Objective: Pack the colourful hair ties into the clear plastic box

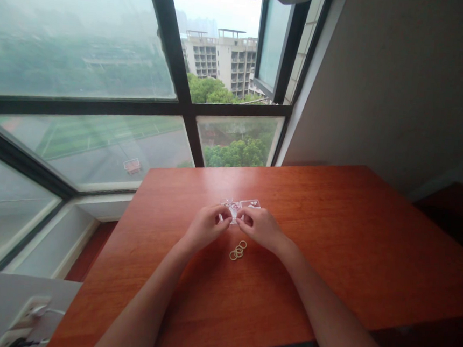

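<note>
A small clear plastic box (250,202) lies on the table with its parts spread side by side and small white and dark reddish pieces in or on it. My left hand (206,225) is at the box's near left side, thumb and fingers drawn together in a pinch. Across from it, my right hand (262,227) makes a similar pinch at the near right side. The fingertips almost meet; whatever they hold is too small to make out. Just below the hands, several pale yellow-green rings (239,251) lie overlapping on the wood.
The reddish-brown wooden table (343,237) reaches toward a large dark-framed window (189,105) at the back. A grey wall (376,89) rises on the right. At the lower left, plugs and cables sit in a wall socket (33,313).
</note>
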A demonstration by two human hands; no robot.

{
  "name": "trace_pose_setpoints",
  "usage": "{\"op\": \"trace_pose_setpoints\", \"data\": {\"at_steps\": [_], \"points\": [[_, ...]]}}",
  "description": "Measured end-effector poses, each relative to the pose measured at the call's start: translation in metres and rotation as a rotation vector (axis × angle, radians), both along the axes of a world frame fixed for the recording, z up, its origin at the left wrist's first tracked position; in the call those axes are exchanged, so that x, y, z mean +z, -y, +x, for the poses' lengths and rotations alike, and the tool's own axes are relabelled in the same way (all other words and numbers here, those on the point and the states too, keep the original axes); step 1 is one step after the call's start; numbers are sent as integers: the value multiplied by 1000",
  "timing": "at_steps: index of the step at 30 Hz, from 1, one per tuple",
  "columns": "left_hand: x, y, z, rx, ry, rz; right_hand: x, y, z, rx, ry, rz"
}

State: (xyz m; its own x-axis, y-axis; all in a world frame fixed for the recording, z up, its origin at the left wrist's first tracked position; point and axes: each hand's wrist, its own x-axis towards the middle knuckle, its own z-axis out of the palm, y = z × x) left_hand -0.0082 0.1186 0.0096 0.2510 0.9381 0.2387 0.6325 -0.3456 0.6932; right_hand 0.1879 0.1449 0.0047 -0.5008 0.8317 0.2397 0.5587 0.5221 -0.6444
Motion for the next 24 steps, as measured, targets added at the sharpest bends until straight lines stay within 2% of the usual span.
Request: {"op": "trace_pose_setpoints", "data": {"at_steps": [5,12,17,21,24], "points": [[-2,-4,-13,151,-92,18,4,-4,13,75,96,-78],[-1,-4,-17,176,-175,28,10,-4,20,168,182,-175],[10,2,-10,28,-198,2,12,-2,21,279,222,-275],[17,10,-3,-118,-243,-88,13,-1,21,315,233,-307],[20,15,0,-169,-305,-165,12,0,20,334,264,-301]]}}
